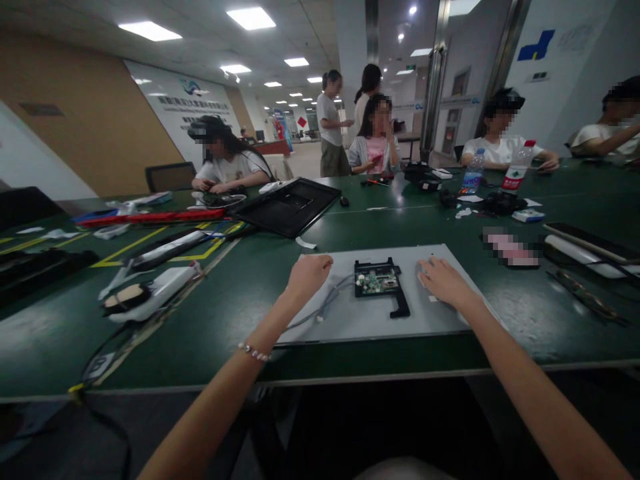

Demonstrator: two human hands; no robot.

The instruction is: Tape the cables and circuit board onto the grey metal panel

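A flat grey panel (340,325) lies on the green table in front of me. On its middle sits a black plastic bracket (399,303) holding a green circuit board (379,281). Grey cables (327,300) run from the board's left side across the panel towards my left forearm. My left hand (309,275) is over the panel's left part, its fingers curled closed; whatever they may hold is hidden. Over the right part is my right hand (441,280), fingers apart, holding nothing. Neither hand touches the bracket.
Behind the panel lies a black monitor housing (290,205). White power strips (155,290) and cords are to the left. Water bottles (517,167), glasses (585,293) and a white case (583,255) stand or lie at right. Several people sit or stand across the table.
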